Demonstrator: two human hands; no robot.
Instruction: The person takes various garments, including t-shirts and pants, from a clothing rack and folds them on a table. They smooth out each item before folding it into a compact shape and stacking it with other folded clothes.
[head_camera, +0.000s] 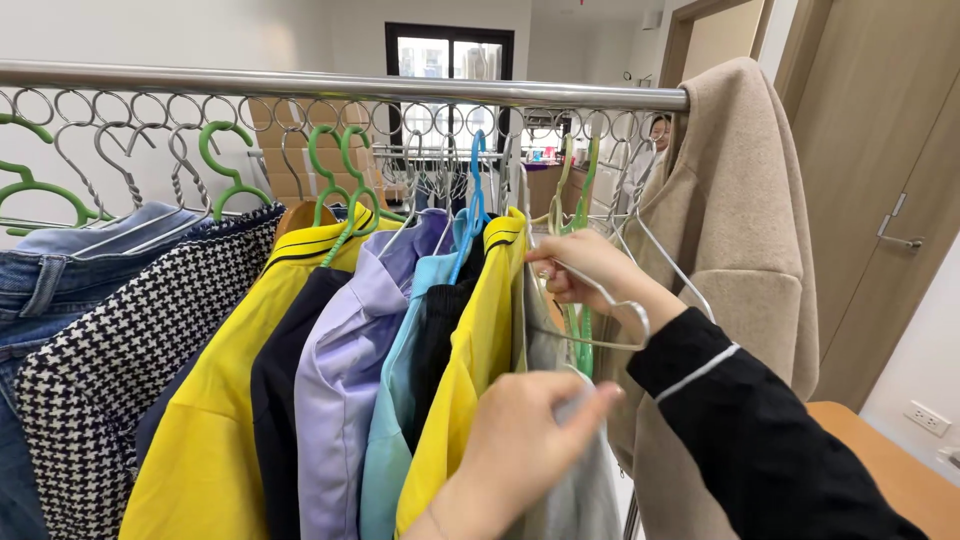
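Bare wire hanger (610, 315) is gripped by right hand (580, 268), fingers closed around its neck, just below the steel rail (340, 86). Grey garment (580, 490) is pinched by left hand (525, 440), hung between yellow jacket (470, 350) and beige coat (740, 230).

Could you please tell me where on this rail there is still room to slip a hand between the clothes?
Only between the grey garment and the beige coat, where empty wire hangers hang. From the yellow jacket leftward, clothes press together.
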